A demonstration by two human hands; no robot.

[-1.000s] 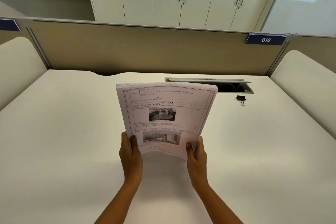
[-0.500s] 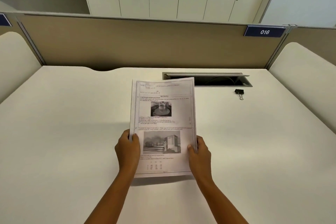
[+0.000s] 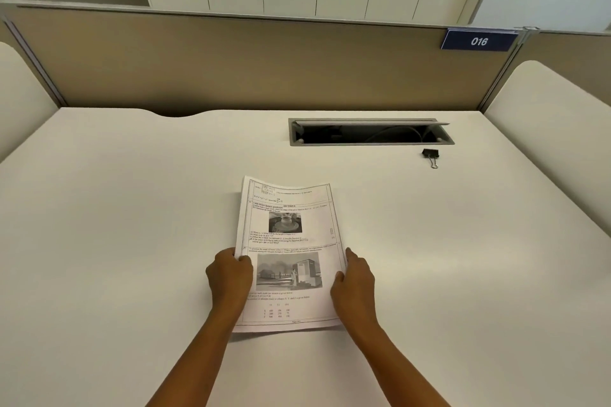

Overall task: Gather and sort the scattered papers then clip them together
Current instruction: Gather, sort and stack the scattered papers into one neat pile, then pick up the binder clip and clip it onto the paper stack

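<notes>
A stack of printed papers [image 3: 291,238] with text and two grey photos lies nearly flat on the white desk [image 3: 115,225], its near edge slightly raised. My left hand [image 3: 229,276] grips the stack's left edge, fingers curled over it. At the right edge, my right hand [image 3: 353,277] holds the stack with the thumb on top. A small black binder clip [image 3: 430,155] lies on the desk at the far right, well apart from both hands.
An open cable slot [image 3: 370,132] with a raised grey lid is set into the desk's back, just left of the clip. A beige partition [image 3: 248,66] with a blue "016" tag [image 3: 478,41] stands behind; rounded white dividers flank both sides.
The stack went from upright, standing on its lower edge, to lying almost flat on the desk. Both hands kept their hold on its sides and came down with it.
</notes>
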